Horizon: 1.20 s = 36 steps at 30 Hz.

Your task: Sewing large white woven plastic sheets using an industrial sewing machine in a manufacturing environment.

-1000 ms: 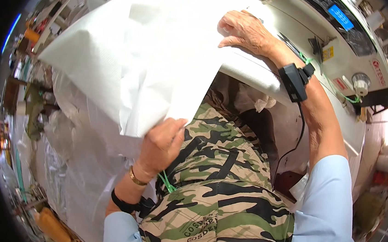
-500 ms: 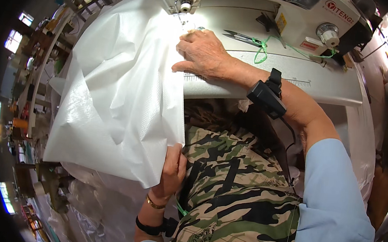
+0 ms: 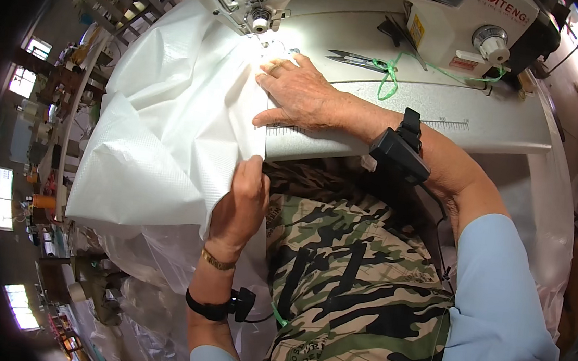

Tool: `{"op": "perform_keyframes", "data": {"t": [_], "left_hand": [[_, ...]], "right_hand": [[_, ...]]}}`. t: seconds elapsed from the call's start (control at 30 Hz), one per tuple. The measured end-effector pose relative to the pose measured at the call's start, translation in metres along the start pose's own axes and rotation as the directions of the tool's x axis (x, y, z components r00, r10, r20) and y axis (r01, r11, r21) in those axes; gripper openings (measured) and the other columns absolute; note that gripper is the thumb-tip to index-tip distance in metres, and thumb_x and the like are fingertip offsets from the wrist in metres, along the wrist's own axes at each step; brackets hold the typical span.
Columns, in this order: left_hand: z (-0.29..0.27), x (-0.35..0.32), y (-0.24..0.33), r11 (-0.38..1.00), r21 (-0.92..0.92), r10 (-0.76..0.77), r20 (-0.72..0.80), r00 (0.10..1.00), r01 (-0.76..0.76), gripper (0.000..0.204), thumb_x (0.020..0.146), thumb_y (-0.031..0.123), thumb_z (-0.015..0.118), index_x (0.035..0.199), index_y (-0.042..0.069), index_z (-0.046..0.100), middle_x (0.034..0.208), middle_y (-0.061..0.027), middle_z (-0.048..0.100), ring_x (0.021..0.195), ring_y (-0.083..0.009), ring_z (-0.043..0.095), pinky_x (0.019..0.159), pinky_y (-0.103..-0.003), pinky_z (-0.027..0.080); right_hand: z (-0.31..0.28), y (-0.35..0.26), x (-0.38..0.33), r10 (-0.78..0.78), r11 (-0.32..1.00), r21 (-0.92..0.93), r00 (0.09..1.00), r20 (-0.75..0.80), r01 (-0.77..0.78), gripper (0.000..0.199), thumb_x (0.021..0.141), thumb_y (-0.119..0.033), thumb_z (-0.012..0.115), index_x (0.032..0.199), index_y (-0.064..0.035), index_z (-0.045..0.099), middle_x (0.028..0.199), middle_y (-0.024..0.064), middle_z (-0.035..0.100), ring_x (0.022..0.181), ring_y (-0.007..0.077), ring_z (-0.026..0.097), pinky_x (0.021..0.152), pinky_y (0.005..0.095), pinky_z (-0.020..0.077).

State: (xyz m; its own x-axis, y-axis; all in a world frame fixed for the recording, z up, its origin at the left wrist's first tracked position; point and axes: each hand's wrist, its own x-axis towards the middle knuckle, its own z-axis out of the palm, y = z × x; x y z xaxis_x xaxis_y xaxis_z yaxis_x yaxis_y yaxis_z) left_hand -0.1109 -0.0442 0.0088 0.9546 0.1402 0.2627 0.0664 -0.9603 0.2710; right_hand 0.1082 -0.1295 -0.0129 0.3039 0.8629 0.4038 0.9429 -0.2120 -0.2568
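Note:
A large white woven-plastic sheet drapes in folds over the left of a sewing machine, its right edge running up to the lit needle area. My left hand is closed, pinching that edge below the front of the machine bed. Higher up, my right hand lies flat with its thumb spread, fingertips on the sheet's edge just in front of the presser foot. The sheet's part under the foot is washed out by the lamp.
Thread snips with a green string lie on the machine bed, right of my right hand. A round knob sits on the machine's right end. Translucent plastic sheeting hangs at lower left.
My left hand has moved up toward the machine, carrying the sheet's edge with it and bunching the folds. My right hand stays near the presser foot. The whole view has shifted slightly.

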Motion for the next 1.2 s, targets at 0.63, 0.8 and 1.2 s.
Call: {"op": "perform_keyframes", "data": {"t": [0.63, 0.8, 1.2], "left_hand": [[0.021, 0.139, -0.022, 0.994, 0.108, 0.008, -0.101, 0.995, 0.002, 0.012, 0.085, 0.008, 0.063, 0.084, -0.004, 0.066, 0.073, -0.0253, 0.063, 0.072, -0.0423, 0.064, 0.068, -0.048, 0.051], [0.011, 0.09, 0.001, 0.988, 0.092, -0.119, -0.084, 0.989, 0.126, 0.013, 0.086, 0.007, 0.06, 0.092, -0.003, 0.067, 0.072, -0.0221, 0.062, 0.068, -0.0376, 0.062, 0.066, -0.046, 0.05], [0.021, 0.094, -0.015, 1.0, 0.021, -0.008, -0.091, 0.996, 0.01, 0.016, 0.086, 0.006, 0.062, 0.099, -0.003, 0.067, 0.075, -0.0203, 0.064, 0.067, -0.0355, 0.063, 0.067, -0.042, 0.05]], "right_hand": [[0.004, 0.018, 0.005, 0.095, 0.995, 0.024, 0.994, -0.056, -0.094, 0.033, 0.099, -0.02, 0.047, 0.111, 0.0025, 0.067, 0.119, 0.0213, 0.062, 0.116, 0.0348, 0.054, 0.103, 0.0466, 0.0385], [0.003, 0.023, 0.012, 0.134, 0.99, 0.033, 0.991, 0.005, -0.134, 0.028, 0.091, -0.013, 0.051, 0.109, -0.002, 0.071, 0.117, 0.0161, 0.065, 0.113, 0.0316, 0.056, 0.1, 0.0461, 0.0391], [-0.01, 0.009, 0.005, 0.13, 0.991, 0.013, 0.987, 0.093, -0.132, 0.025, 0.092, -0.013, 0.051, 0.103, -0.004, 0.071, 0.109, 0.0134, 0.068, 0.111, 0.0276, 0.059, 0.095, 0.0456, 0.04]]}}
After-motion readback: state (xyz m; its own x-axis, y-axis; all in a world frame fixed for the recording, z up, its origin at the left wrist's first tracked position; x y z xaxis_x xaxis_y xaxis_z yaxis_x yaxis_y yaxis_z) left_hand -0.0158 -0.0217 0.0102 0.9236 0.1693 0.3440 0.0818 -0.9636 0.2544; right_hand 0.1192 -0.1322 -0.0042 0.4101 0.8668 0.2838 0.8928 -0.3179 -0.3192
